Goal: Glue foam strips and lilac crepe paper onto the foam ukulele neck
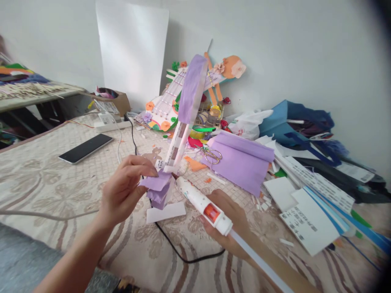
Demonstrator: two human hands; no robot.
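Observation:
My left hand point(126, 189) pinches a piece of purple paper point(157, 183) that hangs at the lower end of an upright paper craft strip point(176, 144). Purple paper point(193, 87) also wraps the strip's wider upper part. In my right hand point(229, 215) is a white hot glue gun point(198, 199), its nozzle pointing up and left, close to the base of the strip. A long white glue stick point(259, 260) sticks out of the gun's rear. Whether the nozzle touches the paper I cannot tell. Beneath the purple paper lies a white paper strip point(166, 213).
Scissors point(212, 156) rest on a purple paper roll point(241, 158). A black phone point(87, 147) lies left, near a power strip point(111, 125). A black cable point(174, 244) crosses in front. Decorated flower crafts point(166, 101) stand behind; cardboard pieces point(308, 219) crowd the right.

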